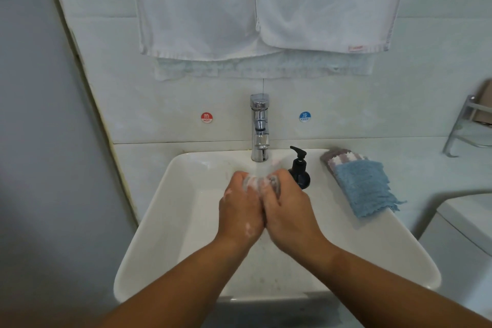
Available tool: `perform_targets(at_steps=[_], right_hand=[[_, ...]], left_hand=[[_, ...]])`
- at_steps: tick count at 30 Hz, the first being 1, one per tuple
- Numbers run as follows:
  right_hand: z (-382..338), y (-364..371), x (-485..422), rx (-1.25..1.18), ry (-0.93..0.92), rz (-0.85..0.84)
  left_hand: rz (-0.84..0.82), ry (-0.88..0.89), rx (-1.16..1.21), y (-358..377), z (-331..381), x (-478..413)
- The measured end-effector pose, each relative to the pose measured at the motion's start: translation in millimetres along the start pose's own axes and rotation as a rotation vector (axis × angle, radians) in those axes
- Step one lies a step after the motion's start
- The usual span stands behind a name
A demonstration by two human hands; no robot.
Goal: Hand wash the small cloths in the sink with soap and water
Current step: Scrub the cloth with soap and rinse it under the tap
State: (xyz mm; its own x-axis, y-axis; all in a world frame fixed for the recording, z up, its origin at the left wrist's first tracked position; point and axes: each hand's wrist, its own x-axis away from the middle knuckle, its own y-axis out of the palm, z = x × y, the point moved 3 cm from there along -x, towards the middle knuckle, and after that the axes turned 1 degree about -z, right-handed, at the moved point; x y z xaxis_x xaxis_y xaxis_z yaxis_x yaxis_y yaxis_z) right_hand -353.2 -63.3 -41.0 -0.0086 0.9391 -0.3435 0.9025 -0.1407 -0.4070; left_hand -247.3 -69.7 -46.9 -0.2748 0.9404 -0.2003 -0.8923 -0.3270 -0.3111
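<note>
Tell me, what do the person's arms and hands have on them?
The left arm and right arm are bare as far as the picture shows: no sleeves, watch or bracelet. The left hand and right hand wear no gloves, and no rings show. White suds fleck the left hand.

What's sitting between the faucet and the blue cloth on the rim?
A black soap pump bottle stands between the faucet and blue cloth, seen in the head view.
</note>
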Motion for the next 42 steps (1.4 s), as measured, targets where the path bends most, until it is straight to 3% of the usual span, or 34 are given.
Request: perform_targets(at_steps=[4, 7, 10, 13, 17, 21, 24, 27, 29, 33, 36, 42], right_hand=[[15, -6, -18, 0.007, 0.135, 0.051], [23, 6, -5, 0.032, 0.161, -0.061], [13, 9, 9, -0.023, 0.116, -0.074], [3, -4, -3, -0.006, 0.032, 0.029], [18, -6, -12, -0.009, 0.187, 0.018], [13, 8, 10, -0.012, 0.117, -0.071], [1, 1, 2, -0.003, 0.000, 0.002], [6, -11, -16, 0.002, 0.072, 0.069], [15, -6, -14, 0.034, 0.130, 0.034], [12, 8, 9, 0.003, 0.087, -0.089], [1, 1, 4, -0.030, 0.027, -0.049], [17, -3, -13, 0.040, 0.214, -0.053]], left_hand=[[-0.087, -0.032, 0.141, 7, 2, 13], [-0.019, 0.030, 0.043, 0, 8, 0], [0.035, -0.022, -0.014, -5, 8, -5], [-0.071, -0.057, 0.038, 2, 6, 7], [-0.126, 0.006, 0.110, 8, 5, 11], [-0.024, 0.057, -0.055, -4, 7, -7], [-0.056, 0.003, -0.064, -4, 4, -1], [-0.149, 0.017, 0.049, 5, 6, 14], [-0.112, 0.070, 0.018, 4, 10, 10], [-0.006, 0.081, -0.114, -4, 7, -6], [-0.080, 0.036, -0.182, -1, -2, -3], [-0.131, -0.007, 0.074, 3, 7, 6]])
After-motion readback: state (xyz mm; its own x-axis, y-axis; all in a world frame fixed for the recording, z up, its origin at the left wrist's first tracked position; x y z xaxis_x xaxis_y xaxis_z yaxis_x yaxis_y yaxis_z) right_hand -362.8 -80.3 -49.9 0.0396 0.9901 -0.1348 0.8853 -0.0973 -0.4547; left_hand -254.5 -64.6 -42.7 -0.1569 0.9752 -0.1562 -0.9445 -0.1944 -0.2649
